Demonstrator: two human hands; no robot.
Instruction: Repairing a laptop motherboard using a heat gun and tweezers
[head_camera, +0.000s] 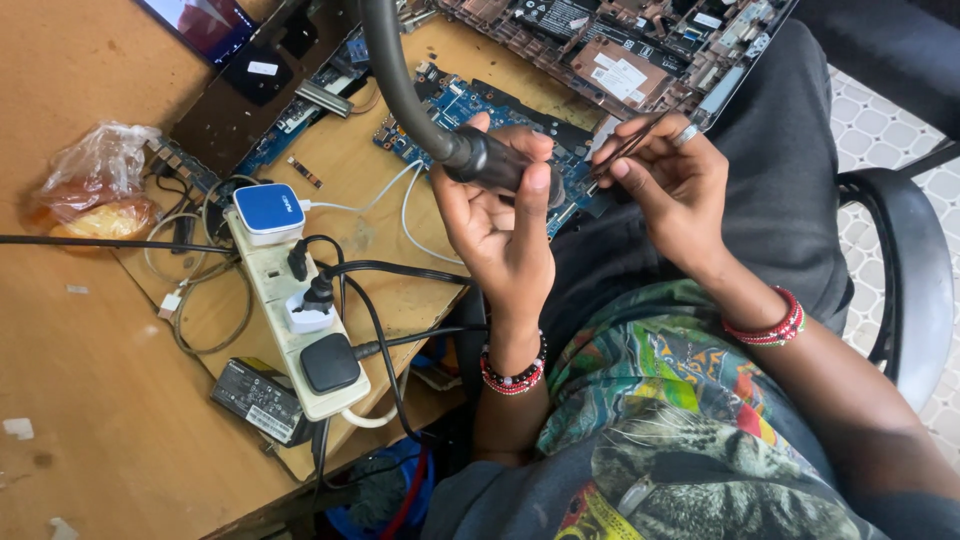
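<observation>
Your left hand (500, 220) sat at the centre of the frame, palm turned up, its fingers (535, 190) curled around the black handle (495, 160) of a hot-air tool whose thick grey hose (392, 70) ran up and out through the top edge. Just to the right, your right hand (675, 190) pinched a pair of thin tweezers (625, 150) between thumb and forefinger, the tips angled down and left toward the handle's nozzle end; whether they gripped anything was too small to tell. A silver ring showed on that hand, and beaded bracelets circled both wrists.

Directly behind both hands, at upper centre, lay the blue circuit board (455, 105), resting partly on the wooden counter (90, 400) and partly toward your lap. An opened laptop chassis (620, 50) lay across the top right, over your knee.

In the left half of the frame a white power strip (295, 320) ran diagonally on the counter, carrying a blue-and-white charger (268, 210), a small white plug and a black adapter (330, 362). White and black cables looped around it. A black power brick (255, 400) lay just beside the strip's lower end. A crumpled clear plastic bag (95, 180) rested at the far left, and a phone (200, 25) lay in the upper left corner. A black chair (900, 270) curved along the right edge.
</observation>
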